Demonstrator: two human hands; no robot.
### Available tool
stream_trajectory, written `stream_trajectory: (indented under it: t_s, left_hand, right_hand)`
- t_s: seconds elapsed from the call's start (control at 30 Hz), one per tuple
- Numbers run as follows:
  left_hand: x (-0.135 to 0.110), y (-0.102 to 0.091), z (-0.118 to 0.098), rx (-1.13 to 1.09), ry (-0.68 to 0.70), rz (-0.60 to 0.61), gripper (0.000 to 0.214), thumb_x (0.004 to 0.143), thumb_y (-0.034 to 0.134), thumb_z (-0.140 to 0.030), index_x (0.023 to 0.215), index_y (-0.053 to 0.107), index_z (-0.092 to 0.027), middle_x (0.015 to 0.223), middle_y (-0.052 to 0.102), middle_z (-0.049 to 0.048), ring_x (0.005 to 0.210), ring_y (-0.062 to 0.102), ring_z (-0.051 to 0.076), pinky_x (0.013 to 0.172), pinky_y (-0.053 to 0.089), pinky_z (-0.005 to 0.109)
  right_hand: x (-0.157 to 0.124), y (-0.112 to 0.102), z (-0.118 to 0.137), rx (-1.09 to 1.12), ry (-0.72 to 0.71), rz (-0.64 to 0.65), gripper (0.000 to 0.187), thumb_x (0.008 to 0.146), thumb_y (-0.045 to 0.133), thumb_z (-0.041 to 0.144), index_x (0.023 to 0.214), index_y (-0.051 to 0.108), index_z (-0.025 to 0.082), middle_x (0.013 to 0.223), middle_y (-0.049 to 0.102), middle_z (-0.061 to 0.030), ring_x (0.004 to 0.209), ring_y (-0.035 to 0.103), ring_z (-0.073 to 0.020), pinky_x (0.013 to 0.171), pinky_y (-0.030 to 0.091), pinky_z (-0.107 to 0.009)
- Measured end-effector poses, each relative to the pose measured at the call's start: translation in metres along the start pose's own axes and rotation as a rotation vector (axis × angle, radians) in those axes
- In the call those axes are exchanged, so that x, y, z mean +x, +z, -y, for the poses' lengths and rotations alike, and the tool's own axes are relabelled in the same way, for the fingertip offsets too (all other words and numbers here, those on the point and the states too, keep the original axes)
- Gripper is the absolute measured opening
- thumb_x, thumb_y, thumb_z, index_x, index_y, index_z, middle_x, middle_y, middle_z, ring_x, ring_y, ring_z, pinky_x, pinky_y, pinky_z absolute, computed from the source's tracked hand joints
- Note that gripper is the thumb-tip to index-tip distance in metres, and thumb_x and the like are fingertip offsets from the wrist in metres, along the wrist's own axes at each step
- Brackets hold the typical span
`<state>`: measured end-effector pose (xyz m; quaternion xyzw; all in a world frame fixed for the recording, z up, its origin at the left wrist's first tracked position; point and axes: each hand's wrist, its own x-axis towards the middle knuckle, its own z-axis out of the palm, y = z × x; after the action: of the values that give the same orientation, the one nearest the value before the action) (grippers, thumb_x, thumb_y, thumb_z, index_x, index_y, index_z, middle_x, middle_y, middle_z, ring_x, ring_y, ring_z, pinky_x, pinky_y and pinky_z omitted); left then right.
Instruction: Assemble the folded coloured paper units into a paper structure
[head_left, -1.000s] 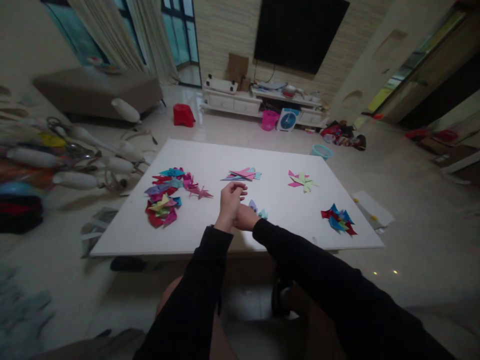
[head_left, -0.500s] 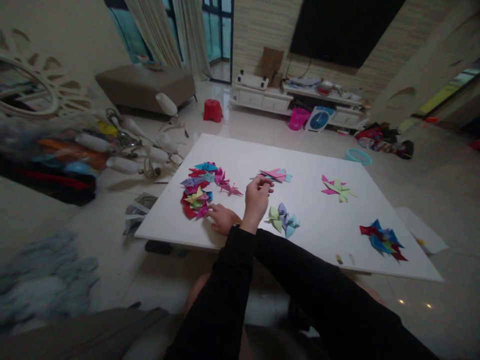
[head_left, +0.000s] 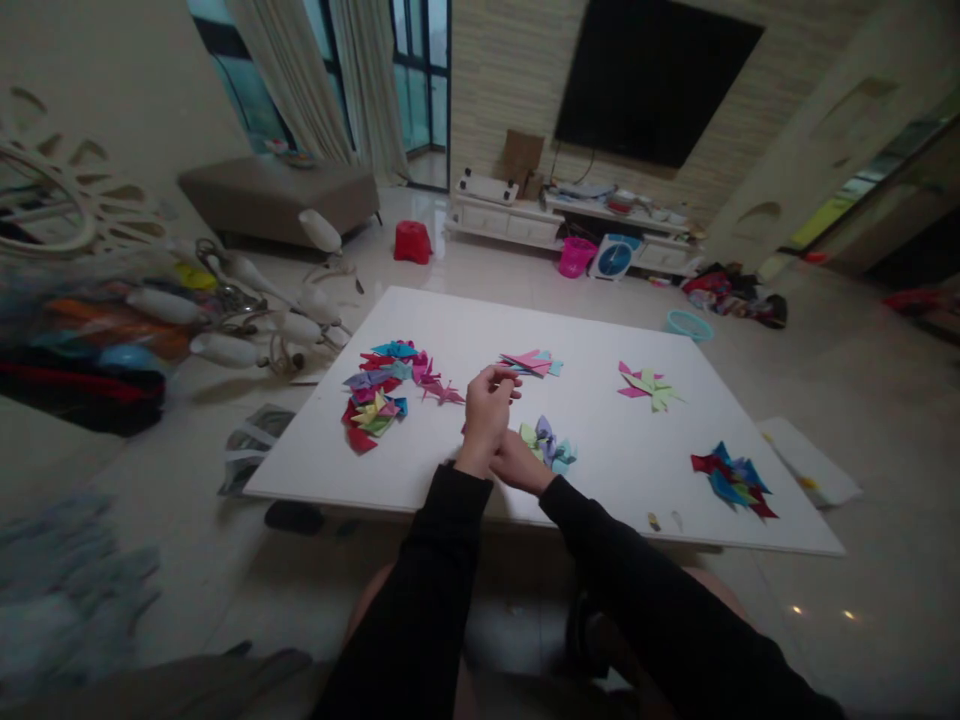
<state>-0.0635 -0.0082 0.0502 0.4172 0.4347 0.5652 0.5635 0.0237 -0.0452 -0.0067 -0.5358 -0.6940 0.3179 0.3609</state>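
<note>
Center frame, over the white surface (head_left: pixel 637 450): right hand (head_left: pixel 521 463) tucked behind left hand (head_left: pixel 487 405), its fingers hidden, can't tell grip. Left fingers loosely curled, can't tell if pinching anything. Blue-red pile (head_left: pixel 726 486) lower right, green-purple-teal cluster (head_left: pixel 546 430) just right of hands, mixed folded-paper pile (head_left: pixel 371 382) left, pink-green pile (head_left: pixel 646 383) right of center, pink-blue stack (head_left: pixel 531 363) beyond hands.

Both black-sleeved forearms (head_left: pixel 427 570) reach over the near edge of the table (head_left: pixel 322 475). The left hand (head_left: pixel 490 408) is raised, fingers loosely curled; the right hand (head_left: pixel 520 463) crosses behind the left wrist (head_left: pixel 475 458), its fingers largely hidden.
</note>
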Motion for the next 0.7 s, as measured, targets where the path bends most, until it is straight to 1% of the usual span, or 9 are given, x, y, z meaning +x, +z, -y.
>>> stream_trajectory:
  t_s: [0.03,0.1,0.17,0.23,0.27,0.37,0.47,0.6,0.7]
  left_hand:
    - [-0.001,0.002,0.001,0.010,0.011,0.001,0.012,0.078,0.054,-0.016,0.083,0.065,-0.017,0.080,0.069,0.0021,0.066,0.062,0.011,0.063,0.046,0.022]
    - [-0.002,0.006,0.005,0.041,0.018,0.026,0.011,0.077,0.055,-0.017,0.082,0.065,-0.017,0.081,0.069,0.0027,0.068,0.063,0.012,0.065,0.048,0.023]
    - [-0.004,0.012,0.012,0.089,-0.016,0.069,0.011,0.076,0.057,-0.017,0.083,0.065,-0.016,0.083,0.070,0.0041,0.072,0.064,0.014,0.067,0.049,0.025]
    - [-0.006,0.020,0.020,0.151,-0.078,0.113,0.015,0.075,0.059,-0.017,0.088,0.066,-0.016,0.088,0.071,0.0060,0.077,0.065,0.016,0.067,0.049,0.026]
    - [-0.007,0.025,0.024,0.179,-0.113,0.135,0.018,0.075,0.060,-0.017,0.091,0.067,-0.017,0.092,0.071,0.0072,0.080,0.065,0.017,0.067,0.050,0.027]
    - [-0.009,0.043,0.034,0.217,-0.190,0.197,0.029,0.075,0.063,-0.018,0.104,0.068,-0.018,0.107,0.070,0.0106,0.092,0.065,0.021,0.068,0.051,0.029]
    - [-0.010,0.065,0.042,0.151,-0.227,0.251,0.035,0.078,0.065,-0.021,0.113,0.067,-0.019,0.119,0.067,0.0118,0.099,0.065,0.022,0.072,0.054,0.030]
    - [-0.007,0.096,0.059,-0.003,-0.241,0.247,0.033,0.082,0.063,-0.023,0.114,0.065,-0.018,0.112,0.067,0.0107,0.092,0.067,0.019,0.078,0.056,0.032]
    - [-0.005,0.115,0.074,-0.016,-0.150,0.197,0.025,0.084,0.058,-0.020,0.108,0.067,-0.018,0.107,0.067,0.0098,0.093,0.067,0.019,0.083,0.057,0.033]
  right_hand:
    - [-0.013,-0.018,-0.007,0.015,0.009,-0.017,0.018,0.083,0.063,0.022,0.095,0.076,0.020,0.102,0.073,-0.0062,0.089,0.066,-0.0199,0.076,0.054,-0.033]
    - [-0.034,-0.056,-0.019,0.067,0.045,-0.133,0.023,0.087,0.060,0.026,0.101,0.077,0.021,0.110,0.072,-0.0086,0.098,0.067,-0.0215,0.083,0.054,-0.035]
    - [-0.047,-0.092,-0.027,0.095,0.076,-0.232,0.025,0.088,0.060,0.029,0.103,0.078,0.021,0.111,0.073,-0.0092,0.103,0.066,-0.0227,0.087,0.053,-0.037]
    - [-0.053,-0.117,-0.031,0.101,0.086,-0.278,0.024,0.088,0.062,0.030,0.103,0.079,0.021,0.110,0.073,-0.0092,0.102,0.066,-0.0229,0.086,0.053,-0.037]
    - [-0.055,-0.125,-0.032,0.096,0.083,-0.292,0.024,0.088,0.063,0.030,0.103,0.079,0.021,0.110,0.072,-0.0094,0.101,0.066,-0.0228,0.082,0.053,-0.036]
    - [-0.056,-0.133,-0.033,0.065,0.062,-0.297,0.024,0.087,0.063,0.029,0.105,0.077,0.020,0.113,0.070,-0.0094,0.093,0.066,-0.0197,0.071,0.053,-0.031]
    - [-0.055,-0.130,-0.035,0.059,0.024,-0.233,0.030,0.086,0.062,0.023,0.114,0.074,0.021,0.117,0.066,-0.0093,0.084,0.065,-0.0159,0.065,0.053,-0.029]
    - [-0.051,-0.132,-0.039,0.005,-0.037,-0.210,0.034,0.086,0.058,0.015,0.117,0.071,0.020,0.119,0.063,-0.0098,0.084,0.065,-0.0153,0.064,0.054,-0.028]
    - [-0.051,-0.140,-0.042,-0.052,-0.065,-0.204,0.035,0.084,0.056,0.010,0.115,0.069,0.020,0.120,0.063,-0.0095,0.081,0.064,-0.0146,0.063,0.053,-0.028]
